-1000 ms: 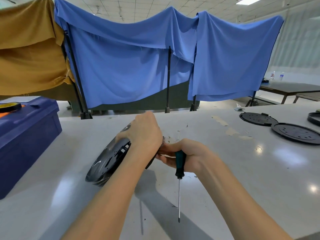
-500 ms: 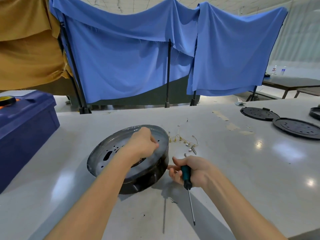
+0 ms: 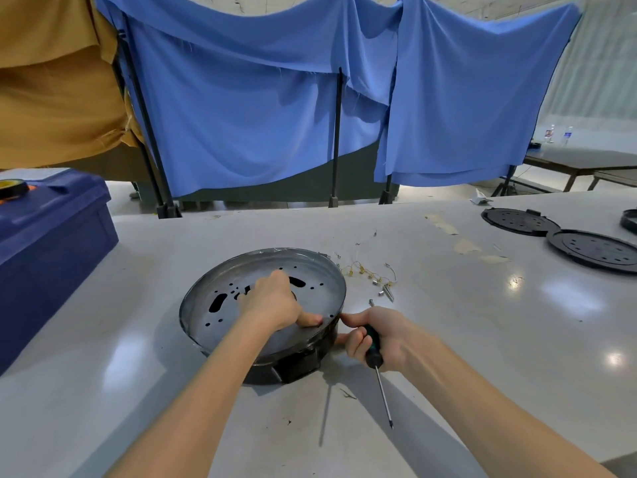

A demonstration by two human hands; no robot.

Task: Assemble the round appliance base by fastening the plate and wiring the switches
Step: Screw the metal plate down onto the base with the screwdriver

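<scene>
Blue cloth (image 3: 258,115) hangs over black stands across the back, with mustard cloth (image 3: 51,81) in the upper left. Below them, a grey table (image 3: 482,339) fills the lower frame.

The round base (image 3: 300,365) sits flat on the table at centre, with its metal plate (image 3: 310,281) facing up and pierced with holes and slots. The left hand (image 3: 275,301) lies on the plate and covers its middle. Its fingers are bent down and its thumb lies flat near the right rim; whether the fingers hook anything cannot be told. The right hand (image 3: 375,332) is wrapped round a green-handled screwdriver (image 3: 374,353) with the shaft pointing toward the bottom of the frame. Its forefinger and thumb touch the base's right edge.

Small wires and screws (image 3: 368,274) lie just right of the base. A blue crate (image 3: 51,243) stands at the left edge with a tape roll (image 3: 12,188) on it. Two black discs (image 3: 593,250) lie at far right.
</scene>
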